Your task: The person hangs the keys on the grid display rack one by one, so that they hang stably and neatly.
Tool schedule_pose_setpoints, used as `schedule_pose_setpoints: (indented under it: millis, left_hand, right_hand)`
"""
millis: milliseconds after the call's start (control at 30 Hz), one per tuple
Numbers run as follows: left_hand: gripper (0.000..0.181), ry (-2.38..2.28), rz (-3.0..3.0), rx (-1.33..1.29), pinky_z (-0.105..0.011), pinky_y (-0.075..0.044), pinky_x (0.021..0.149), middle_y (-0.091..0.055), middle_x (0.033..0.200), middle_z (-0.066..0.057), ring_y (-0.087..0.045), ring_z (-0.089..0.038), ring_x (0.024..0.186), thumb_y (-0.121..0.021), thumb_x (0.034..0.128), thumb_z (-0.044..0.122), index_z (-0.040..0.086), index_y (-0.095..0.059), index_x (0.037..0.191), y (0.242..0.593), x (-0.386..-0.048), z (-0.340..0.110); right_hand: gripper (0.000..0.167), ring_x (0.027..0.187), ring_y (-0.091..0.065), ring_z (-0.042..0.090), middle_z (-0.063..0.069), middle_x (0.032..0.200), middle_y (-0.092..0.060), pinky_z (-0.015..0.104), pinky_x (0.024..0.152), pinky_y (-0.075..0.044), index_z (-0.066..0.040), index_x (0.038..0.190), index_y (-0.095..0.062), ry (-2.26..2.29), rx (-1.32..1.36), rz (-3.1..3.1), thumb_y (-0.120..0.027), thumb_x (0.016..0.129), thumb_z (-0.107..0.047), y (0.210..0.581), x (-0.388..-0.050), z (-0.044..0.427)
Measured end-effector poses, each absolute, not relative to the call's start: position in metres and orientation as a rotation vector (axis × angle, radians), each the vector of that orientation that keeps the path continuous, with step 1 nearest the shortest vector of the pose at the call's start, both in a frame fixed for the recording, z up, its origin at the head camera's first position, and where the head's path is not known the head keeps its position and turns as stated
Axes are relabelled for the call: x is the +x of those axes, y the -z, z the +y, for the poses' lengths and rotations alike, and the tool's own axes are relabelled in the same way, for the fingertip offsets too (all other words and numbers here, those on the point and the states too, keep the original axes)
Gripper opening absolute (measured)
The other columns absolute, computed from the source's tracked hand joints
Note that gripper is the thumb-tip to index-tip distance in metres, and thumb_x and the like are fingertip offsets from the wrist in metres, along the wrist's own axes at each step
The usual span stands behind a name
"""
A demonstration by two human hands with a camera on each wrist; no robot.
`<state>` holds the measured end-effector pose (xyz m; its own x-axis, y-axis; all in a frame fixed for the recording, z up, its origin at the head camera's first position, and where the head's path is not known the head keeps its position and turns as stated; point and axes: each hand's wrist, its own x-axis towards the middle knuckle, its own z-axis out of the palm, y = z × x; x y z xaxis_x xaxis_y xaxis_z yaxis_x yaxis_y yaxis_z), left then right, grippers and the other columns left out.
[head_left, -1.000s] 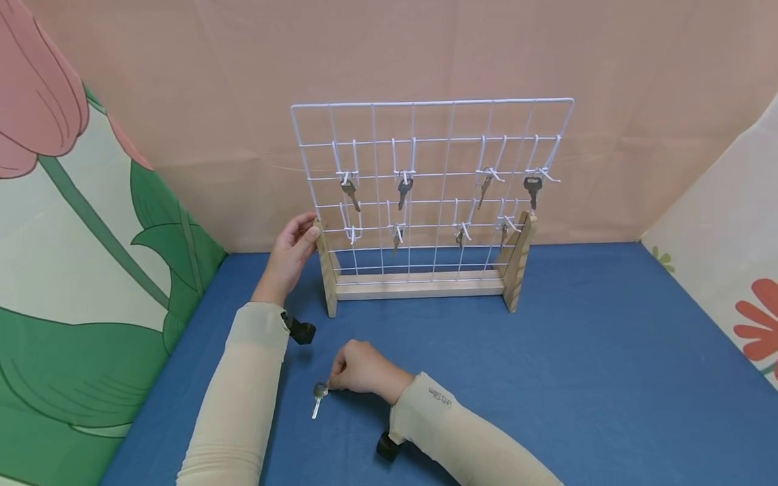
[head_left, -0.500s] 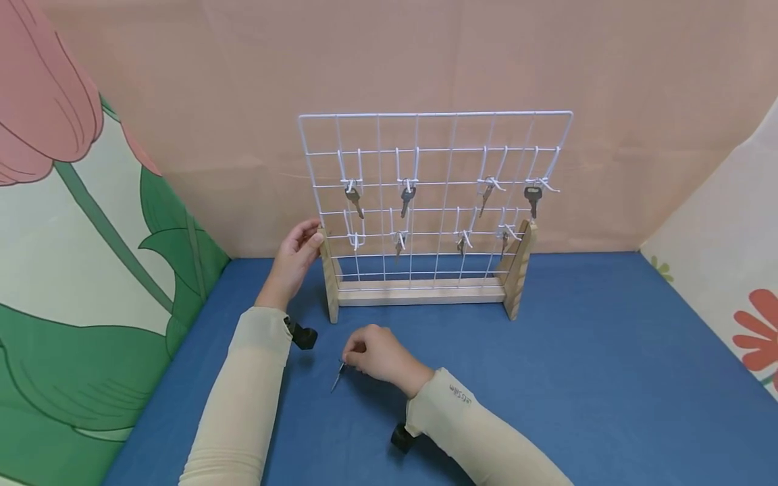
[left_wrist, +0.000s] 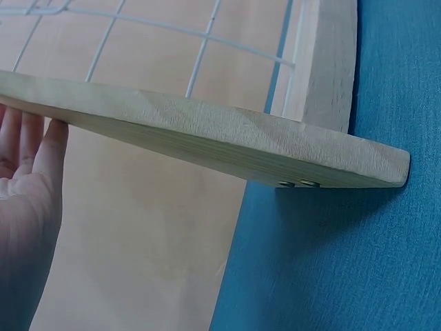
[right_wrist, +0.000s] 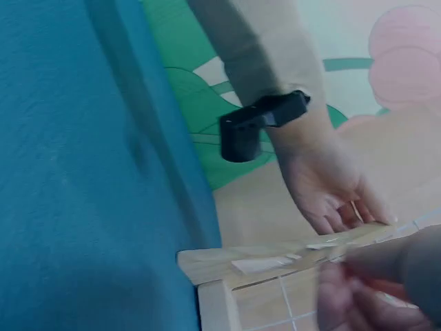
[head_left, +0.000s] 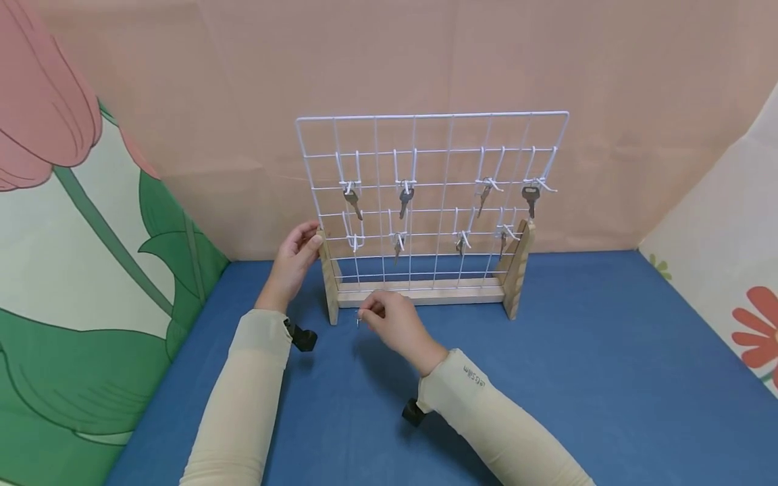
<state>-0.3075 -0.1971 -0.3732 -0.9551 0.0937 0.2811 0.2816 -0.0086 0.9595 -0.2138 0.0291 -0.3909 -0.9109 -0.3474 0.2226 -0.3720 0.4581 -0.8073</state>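
A white wire grid rack (head_left: pixel 432 116) with wooden side posts stands upright on the blue table. Several keys hang from its hooks, among them a dark-headed key (head_left: pixel 531 196) at the upper right. The lower left hook (head_left: pixel 355 241) is bare. My left hand (head_left: pixel 290 265) grips the left wooden post (left_wrist: pixel 207 131), thumb in front and fingers partly hidden behind it. Between thumb and fingertips, my right hand (head_left: pixel 395 322) pinches a small key (head_left: pixel 357 322) in front of the rack's base bar, low on the left side. Most of that key is hard to make out.
The blue tabletop (head_left: pixel 577 378) spreads in front of and to the right of the rack. Behind it hangs a plain tan backdrop (head_left: pixel 243 135). Flower-printed panels (head_left: pixel 61 270) flank the table. A black wrist camera (head_left: pixel 304 337) sits on the left wrist.
My right hand has carried the key forward and slightly right, from the table's near part toward the rack's base. The key has swung to be seen edge-on. My left hand keeps its place.
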Motion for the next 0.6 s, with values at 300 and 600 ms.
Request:
schedule_pose_setpoints:
  millis: [300,600]
  left_hand:
    - [0.048,2.107,-2.118,-0.403,-0.036,-0.039,0.114,-0.048,0.130,-0.006,-0.050,-0.017,0.120,-0.052,0.1072,0.021,0.000,-0.039,0.149,0.374,-0.307,-0.197]
    - [0.048,2.104,-2.118,-0.389,-0.037,-0.040,0.114,-0.049,0.128,-0.003,-0.050,-0.017,0.120,-0.053,0.1069,0.022,0.000,-0.040,0.148,0.374,-0.308,-0.197]
  right_hand:
    - [0.009,0.077,-0.068,0.028,0.013,0.089,-0.071,0.030,0.072,-0.061,-0.002,0.100,-0.071,-1.993,0.523,-2.188,-0.069,0.098,-0.010,0.368,-0.222,0.024]
    - [0.019,0.081,-0.069,0.016,0.017,0.099,-0.073,0.028,0.079,-0.060,0.006,0.111,-0.066,-2.227,0.473,-1.930,-0.064,0.101,-0.009,0.359,-0.231,0.012]
